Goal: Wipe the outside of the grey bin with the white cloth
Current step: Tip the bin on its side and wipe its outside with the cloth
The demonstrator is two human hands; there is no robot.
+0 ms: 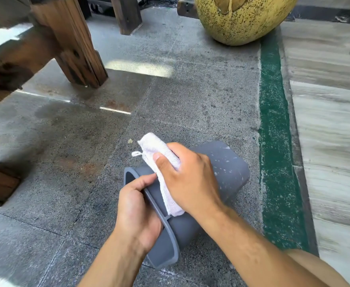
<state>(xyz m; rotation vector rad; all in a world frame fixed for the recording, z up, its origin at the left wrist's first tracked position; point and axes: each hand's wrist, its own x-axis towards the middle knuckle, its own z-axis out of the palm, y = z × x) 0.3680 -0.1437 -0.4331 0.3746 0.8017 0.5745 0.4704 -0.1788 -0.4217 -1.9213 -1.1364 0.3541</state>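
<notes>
Left: your left hand [137,214] is closed round the rim of the grey bin [228,168], holding it on its side on the near floor | Middle: your right hand [188,177] presses the folded white cloth [159,160] on the bin's upper wall near the rim | Right: pale specks on the far end – wiping looks partway, that end left.

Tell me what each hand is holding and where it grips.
The left hand grips the grey bin by its rim. The right hand presses the folded white cloth against the bin's outer wall.
</notes>
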